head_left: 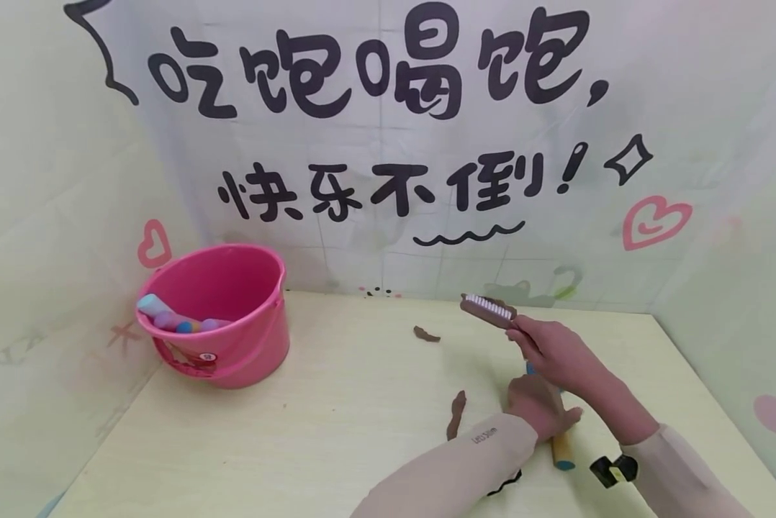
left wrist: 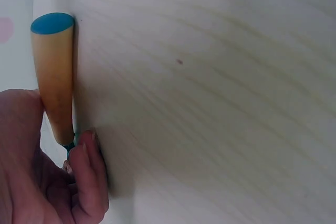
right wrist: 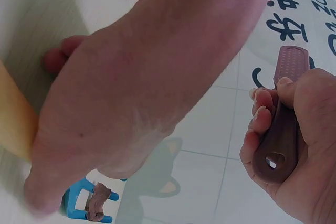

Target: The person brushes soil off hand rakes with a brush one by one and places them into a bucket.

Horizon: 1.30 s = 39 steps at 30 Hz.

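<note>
My right hand (head_left: 559,356) grips the handle of a brown brush (head_left: 488,311), raised above the table with its white bristles facing up in the head view. The right wrist view shows the brush's back and a hole near its handle end. Below, my left hand (head_left: 537,406) holds a small garden hand fork close to the tabletop. The fork's wooden handle (left wrist: 55,77) ends in a blue cap. In the right wrist view its blue tined head (right wrist: 79,203) carries a brown lump (right wrist: 98,201). The left hand hides the fork's middle.
Two brown clay-like pieces, a short one (head_left: 427,334) and a longer one (head_left: 457,414), lie on the pale table (head_left: 349,403) left of the hands. A pink bucket (head_left: 258,352) with several pastel-coloured items stands at the back left. A printed curtain (head_left: 349,252) hangs behind.
</note>
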### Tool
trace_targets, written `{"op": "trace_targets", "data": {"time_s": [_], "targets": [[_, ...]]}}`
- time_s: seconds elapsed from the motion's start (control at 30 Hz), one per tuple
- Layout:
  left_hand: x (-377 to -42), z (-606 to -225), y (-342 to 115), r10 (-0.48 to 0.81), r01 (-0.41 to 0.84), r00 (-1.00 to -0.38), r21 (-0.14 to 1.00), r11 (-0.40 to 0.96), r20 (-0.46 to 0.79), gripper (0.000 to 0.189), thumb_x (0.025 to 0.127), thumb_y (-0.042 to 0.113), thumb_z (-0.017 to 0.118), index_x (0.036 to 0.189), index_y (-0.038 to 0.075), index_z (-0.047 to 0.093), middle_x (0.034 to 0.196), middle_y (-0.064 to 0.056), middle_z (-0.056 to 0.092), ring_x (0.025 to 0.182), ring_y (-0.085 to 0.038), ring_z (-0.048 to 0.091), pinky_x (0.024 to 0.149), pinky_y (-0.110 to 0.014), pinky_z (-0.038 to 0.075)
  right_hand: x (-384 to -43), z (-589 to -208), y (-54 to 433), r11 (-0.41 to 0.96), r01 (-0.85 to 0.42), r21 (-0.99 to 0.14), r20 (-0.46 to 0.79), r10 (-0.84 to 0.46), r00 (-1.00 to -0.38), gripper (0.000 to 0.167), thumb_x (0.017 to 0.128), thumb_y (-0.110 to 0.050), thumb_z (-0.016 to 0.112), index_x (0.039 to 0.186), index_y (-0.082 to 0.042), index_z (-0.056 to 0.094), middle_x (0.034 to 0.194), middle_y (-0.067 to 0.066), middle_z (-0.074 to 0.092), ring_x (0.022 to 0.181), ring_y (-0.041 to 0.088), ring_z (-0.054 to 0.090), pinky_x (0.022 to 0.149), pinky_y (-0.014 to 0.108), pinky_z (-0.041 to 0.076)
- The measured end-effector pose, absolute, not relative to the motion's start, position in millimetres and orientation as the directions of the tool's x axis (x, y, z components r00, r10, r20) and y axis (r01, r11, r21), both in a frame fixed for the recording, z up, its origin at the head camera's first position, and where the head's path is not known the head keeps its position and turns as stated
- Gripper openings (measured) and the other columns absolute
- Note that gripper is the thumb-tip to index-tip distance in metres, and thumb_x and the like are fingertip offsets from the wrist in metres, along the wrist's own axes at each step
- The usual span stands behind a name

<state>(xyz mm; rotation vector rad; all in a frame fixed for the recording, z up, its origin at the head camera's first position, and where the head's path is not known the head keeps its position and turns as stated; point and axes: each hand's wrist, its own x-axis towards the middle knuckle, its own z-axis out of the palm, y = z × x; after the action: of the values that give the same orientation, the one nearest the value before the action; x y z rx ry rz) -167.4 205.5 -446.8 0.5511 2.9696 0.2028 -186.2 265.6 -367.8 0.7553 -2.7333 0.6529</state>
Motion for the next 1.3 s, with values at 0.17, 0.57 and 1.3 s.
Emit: {"op": "trace_targets", "data": {"time_s": [0.17,0.57,1.3], "targets": [[-169,-446,202,0.368,0.354,-0.926,0.147,0.924,-0.083,0.037,0.093,0.051,0.064,0.068,0.025,0.055,0.058,0.010,0.049,0.053,-0.007,0.047,0.052,-0.024,0.041,-187,-370,266,0.769,-0.534,-0.353,0.333,-0.430,-0.839,0.005,0.100,-0.010,0.066,0.100,-0.006,0.062,0.069,-0.010,0.048,0.060,0.009,0.045,0.057,0.032,0.042],[-177,-445,188,0.469,0.455,-0.882,0.181,0.872,-0.041,0.030,0.095,0.037,0.068,0.072,0.022,0.055,0.060,0.010,0.050,0.048,-0.005,0.045,0.045,-0.022,0.039,-191,-378,267,0.764,-0.535,-0.361,0.335,-0.429,-0.839,0.004,0.099,-0.009,0.066,0.099,-0.008,0.062,0.070,-0.010,0.050,0.061,0.009,0.046,0.058,0.033,0.043],[-189,-436,142,0.435,0.441,-0.897,0.264,0.858,0.085,0.020,0.098,0.030,0.061,0.082,0.018,0.056,0.061,0.004,0.050,0.048,-0.009,0.048,0.037,-0.028,0.040,-192,-383,268,0.754,-0.531,-0.387,0.341,-0.418,-0.842,0.005,0.102,-0.009,0.062,0.097,-0.009,0.062,0.072,-0.009,0.051,0.062,0.009,0.047,0.058,0.032,0.042]]}}
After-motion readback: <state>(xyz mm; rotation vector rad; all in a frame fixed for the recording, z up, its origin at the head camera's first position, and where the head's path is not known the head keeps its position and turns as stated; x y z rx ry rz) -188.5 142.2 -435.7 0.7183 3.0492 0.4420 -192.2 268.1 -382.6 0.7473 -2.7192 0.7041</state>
